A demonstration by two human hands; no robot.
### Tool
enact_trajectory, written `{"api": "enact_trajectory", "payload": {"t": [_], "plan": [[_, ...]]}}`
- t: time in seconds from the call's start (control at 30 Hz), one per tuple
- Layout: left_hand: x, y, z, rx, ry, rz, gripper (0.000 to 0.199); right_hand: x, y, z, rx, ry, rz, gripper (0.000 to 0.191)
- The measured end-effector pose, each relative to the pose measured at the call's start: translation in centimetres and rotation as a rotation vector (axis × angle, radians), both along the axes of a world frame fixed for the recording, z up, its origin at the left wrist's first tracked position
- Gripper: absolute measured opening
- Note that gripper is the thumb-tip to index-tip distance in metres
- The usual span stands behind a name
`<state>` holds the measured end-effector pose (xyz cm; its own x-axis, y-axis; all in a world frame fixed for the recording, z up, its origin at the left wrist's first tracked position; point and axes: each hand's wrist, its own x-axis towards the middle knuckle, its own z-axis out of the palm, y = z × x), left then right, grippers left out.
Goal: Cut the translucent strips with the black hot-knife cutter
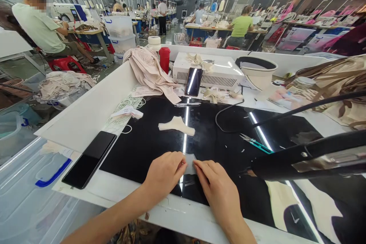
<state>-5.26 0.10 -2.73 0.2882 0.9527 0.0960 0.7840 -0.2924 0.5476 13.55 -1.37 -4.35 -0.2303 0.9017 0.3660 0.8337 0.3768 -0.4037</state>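
Between both hands a small, thin, greyish translucent piece is held just above the glossy black work surface. My left hand pinches its left edge, fingers curled in. On the right edge, the thumb and fingertips of my right hand are closed. Whether the piece is fabric or film I cannot tell. Beyond the hands lies a cream, curved fabric piece. Teal-handled thread snips rest to the right of them.
A dark machine arm reaches in from the right above cream cut pieces. A black phone lies at left. At the back stand a red cup, a propped phone and a white box. Several people sit at sewing tables beyond.
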Motion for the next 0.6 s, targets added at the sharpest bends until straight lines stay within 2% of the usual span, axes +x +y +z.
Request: {"api": "enact_trajectory", "payload": {"t": [0.13,0.6], "plan": [[0.12,0.07,-0.42,0.048,0.055,-0.027,0.014,-0.13,0.0,-0.45,0.025,-0.076,-0.012,0.03],[0.18,0.25,-0.89,0.11,0.124,-0.045,0.016,-0.27,0.05,-0.91,0.032,-0.108,-0.03,0.03]]}}
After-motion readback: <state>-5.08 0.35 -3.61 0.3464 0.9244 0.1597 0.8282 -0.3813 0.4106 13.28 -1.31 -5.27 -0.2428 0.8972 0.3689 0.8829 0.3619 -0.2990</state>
